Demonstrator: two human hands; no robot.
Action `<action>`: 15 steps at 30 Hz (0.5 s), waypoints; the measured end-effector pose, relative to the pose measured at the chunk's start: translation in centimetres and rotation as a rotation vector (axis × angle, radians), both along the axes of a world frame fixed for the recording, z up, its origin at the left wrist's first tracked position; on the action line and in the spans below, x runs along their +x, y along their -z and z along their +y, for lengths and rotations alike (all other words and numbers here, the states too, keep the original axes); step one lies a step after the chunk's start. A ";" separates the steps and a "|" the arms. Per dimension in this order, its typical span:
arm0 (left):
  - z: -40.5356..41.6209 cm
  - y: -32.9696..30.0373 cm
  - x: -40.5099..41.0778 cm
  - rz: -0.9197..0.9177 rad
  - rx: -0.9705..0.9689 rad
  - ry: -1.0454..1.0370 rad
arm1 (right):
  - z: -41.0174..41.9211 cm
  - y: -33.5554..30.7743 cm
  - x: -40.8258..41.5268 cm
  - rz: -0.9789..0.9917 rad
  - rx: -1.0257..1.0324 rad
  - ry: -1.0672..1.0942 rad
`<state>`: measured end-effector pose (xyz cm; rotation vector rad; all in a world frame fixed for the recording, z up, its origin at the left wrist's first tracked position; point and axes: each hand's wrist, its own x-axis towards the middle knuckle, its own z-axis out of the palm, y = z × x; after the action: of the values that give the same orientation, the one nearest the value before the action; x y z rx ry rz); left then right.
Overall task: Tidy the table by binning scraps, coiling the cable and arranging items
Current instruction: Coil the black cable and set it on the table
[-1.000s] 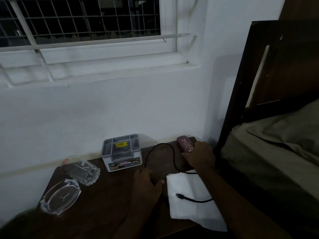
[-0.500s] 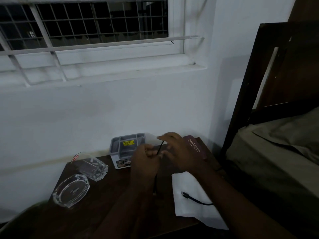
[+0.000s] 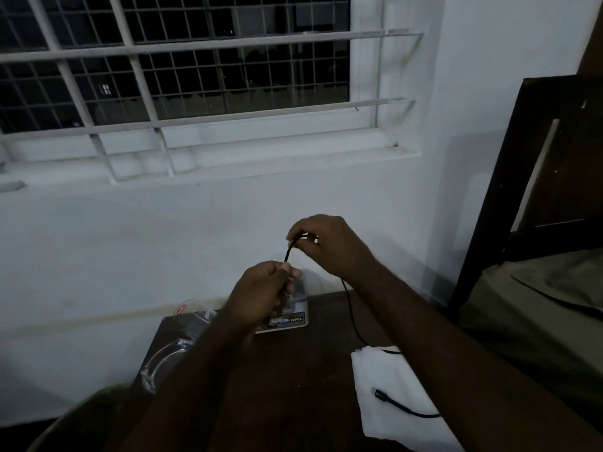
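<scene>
Dim room, seen from above the hands. Surface: dark brown wooden desk (image 3: 293,386), set against a white wall (image 3: 163,249), its far edge meeting the wall. Above it: window (image 3: 182,70) with white bars and fine wire mesh, dark outside, over a white sill. Right of desk: dark wooden bed frame (image 3: 509,177), upright, with bed (image 3: 538,308) under drab olive bedding. On desk, right front: white paper sheet (image 3: 391,386), flat, partly overhanging the near edge. On desk, rear centre: small grey box (image 3: 287,319) with printed label, largely hidden behind the left forearm. On desk, left: clear glass dish (image 3: 156,363) and clear plastic packaging (image 3: 192,308), both partly hidden and blurred. Black cable (image 3: 350,311): one stretch raised above the desk between both hands, the remainder dropping from the right hand to the desk and passing under the right forearm; free plug end lying on the paper sheet. Left hand (image 3: 264,291): fingers closed, pinching the cable at its lower raised point. Right hand (image 3: 326,246): fingers curled shut around the cable, higher and nearer the wall.
</scene>
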<state>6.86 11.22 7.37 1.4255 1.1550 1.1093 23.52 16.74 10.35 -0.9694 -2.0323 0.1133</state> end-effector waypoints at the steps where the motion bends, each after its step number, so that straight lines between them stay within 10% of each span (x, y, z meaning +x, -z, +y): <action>1: -0.3 -0.7 -0.3 -0.190 -0.063 0.095 | 0.4 -0.4 -0.3 0.031 0.018 0.019; 7: 1.2 -5.2 -1.3 -0.892 -0.047 0.352 | 1.1 1.2 -2.7 0.101 -0.108 0.078; 15: 5.3 -5.7 -2.5 -0.563 0.204 -0.003 | -0.6 0.4 -3.2 0.054 -0.675 -0.175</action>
<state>4.33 16.48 13.09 1.1451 0.6558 1.5385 20.32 16.09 9.97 -1.1611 -2.0567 0.9564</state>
